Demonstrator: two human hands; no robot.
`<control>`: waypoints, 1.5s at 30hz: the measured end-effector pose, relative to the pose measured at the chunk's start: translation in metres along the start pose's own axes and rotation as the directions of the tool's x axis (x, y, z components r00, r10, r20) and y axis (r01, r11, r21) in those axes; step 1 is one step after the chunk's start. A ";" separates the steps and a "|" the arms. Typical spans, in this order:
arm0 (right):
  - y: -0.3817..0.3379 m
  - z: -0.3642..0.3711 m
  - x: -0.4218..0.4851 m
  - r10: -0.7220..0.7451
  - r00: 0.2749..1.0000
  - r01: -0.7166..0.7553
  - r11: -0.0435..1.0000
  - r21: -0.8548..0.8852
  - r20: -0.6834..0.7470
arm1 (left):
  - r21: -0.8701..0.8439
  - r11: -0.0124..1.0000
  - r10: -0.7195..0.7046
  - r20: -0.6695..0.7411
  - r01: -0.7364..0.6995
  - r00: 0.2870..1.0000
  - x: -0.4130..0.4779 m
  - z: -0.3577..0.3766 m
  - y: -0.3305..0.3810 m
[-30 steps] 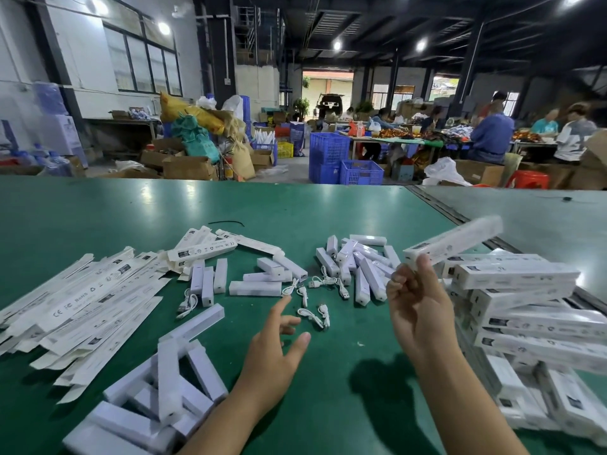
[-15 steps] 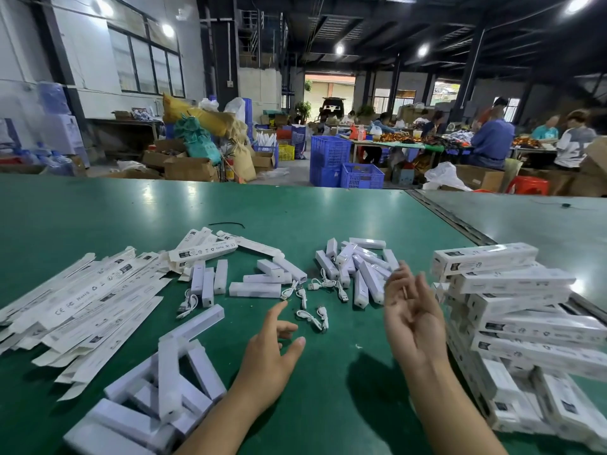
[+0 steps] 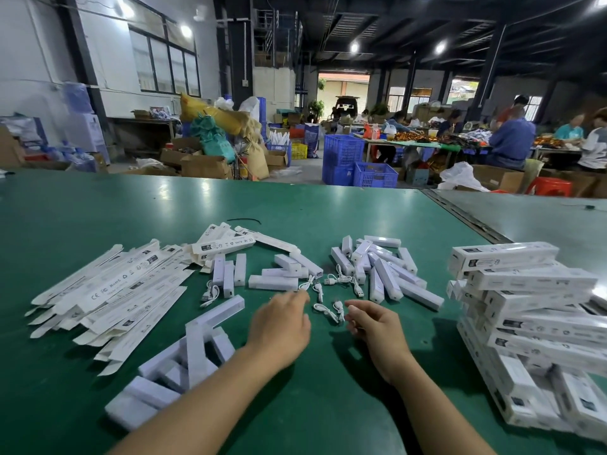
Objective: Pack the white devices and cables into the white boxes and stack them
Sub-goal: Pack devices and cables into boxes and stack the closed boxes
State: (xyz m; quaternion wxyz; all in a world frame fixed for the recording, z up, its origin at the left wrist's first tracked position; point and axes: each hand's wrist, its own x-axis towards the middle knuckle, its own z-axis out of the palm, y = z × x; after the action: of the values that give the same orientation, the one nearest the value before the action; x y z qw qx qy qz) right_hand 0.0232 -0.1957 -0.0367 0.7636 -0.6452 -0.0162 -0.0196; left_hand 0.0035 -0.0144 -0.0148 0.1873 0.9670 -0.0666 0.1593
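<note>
Small white cables [image 3: 329, 311] lie loose on the green table [image 3: 98, 218], between my two hands. My left hand [image 3: 279, 325] lies palm down, its fingertips at a cable [image 3: 308, 284] just ahead of it. My right hand [image 3: 374, 328] hovers with loosely curled fingers beside the cables and holds nothing. White devices [image 3: 384, 272] are heaped beyond my right hand, and a few more [image 3: 282, 274] lie beyond my left. Flat unfolded white boxes [image 3: 108, 290] fan out at the left. Packed white boxes [image 3: 525, 290] are stacked at the right.
More white bar-shaped pieces [image 3: 187, 356] are piled near the front left, by my left forearm. Another cable [image 3: 210, 292] lies by the flat boxes. A seam [image 3: 466, 218] splits the table at the right. Blue crates [image 3: 358, 162], cartons and seated people are beyond the far edge.
My right hand set the packed box on top of the right stack, let go and came down left to the cables. My left hand reached forward to a cable.
</note>
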 end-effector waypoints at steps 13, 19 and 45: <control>0.003 0.005 -0.007 -0.023 1.000 0.015 0.948 -0.318 -0.022 | 0.407 0.674 -0.691 0.049 0.617 0.722 0.002 -0.086 -0.166; 0.002 0.003 -0.009 -0.028 0.999 0.015 0.961 -0.275 -0.045 | 0.390 0.632 -0.721 -0.023 0.670 0.693 -0.014 -0.084 -0.182; -0.004 0.005 -0.015 -0.002 0.999 0.005 0.998 -0.061 0.048 | -0.844 -0.199 -0.191 0.533 0.499 0.824 0.016 -0.052 0.019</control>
State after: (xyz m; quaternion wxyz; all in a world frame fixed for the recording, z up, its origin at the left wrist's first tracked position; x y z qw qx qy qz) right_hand 0.0084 -0.1913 -0.0329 0.7429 -0.6684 -0.0350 -0.0059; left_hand -0.0002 -0.0132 0.0429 0.8532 0.5031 0.0908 -0.1033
